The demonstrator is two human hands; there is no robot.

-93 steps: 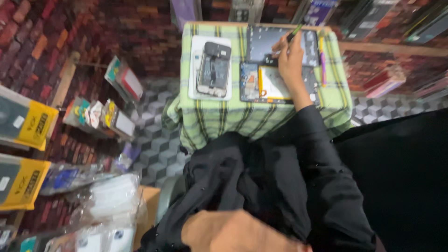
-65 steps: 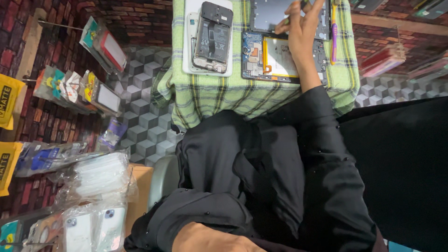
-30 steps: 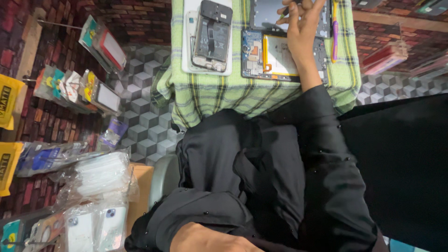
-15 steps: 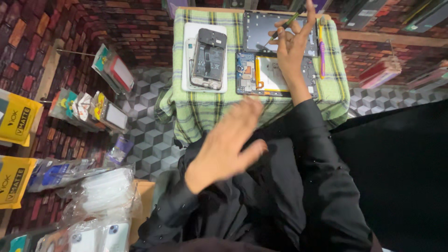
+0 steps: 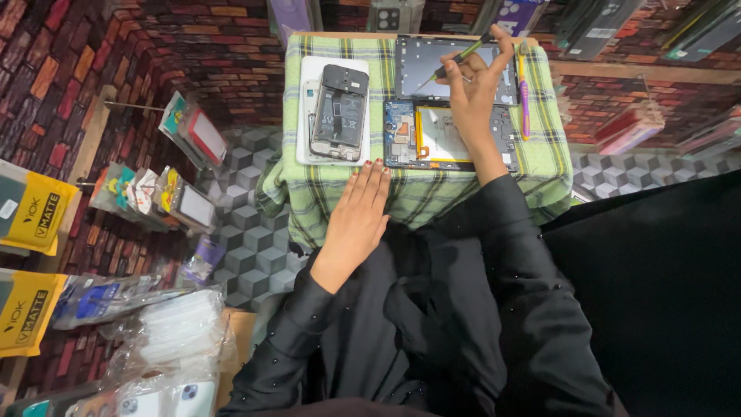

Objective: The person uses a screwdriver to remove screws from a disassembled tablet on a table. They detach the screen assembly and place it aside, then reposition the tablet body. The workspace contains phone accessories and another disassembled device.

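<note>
A small table under a green plaid cloth (image 5: 347, 193) stands in front of me. On it lies an opened tablet (image 5: 432, 139) with its circuit board and battery showing, and its dark screen panel (image 5: 421, 66) lies behind it. My right hand (image 5: 475, 85) hovers over the tablet and grips a thin green-handled screwdriver (image 5: 451, 66), tip pointing left. My left hand (image 5: 359, 216) is flat with fingers together, its fingertips at the table's near edge just below the tablet. A disassembled phone (image 5: 340, 112) rests on a white tray (image 5: 305, 116) at the left.
A yellow and purple tool (image 5: 523, 85) lies along the table's right side. Packaged phone accessories hang on the brick-pattern wall (image 5: 116, 54) at left, and clear phone cases (image 5: 177, 332) are piled at lower left. A dark surface (image 5: 664, 293) fills the right.
My left hand came up from my lap, reached forward and now rests its fingertips at the table's near edge. My right hand stays over the tablet with the screwdriver.
</note>
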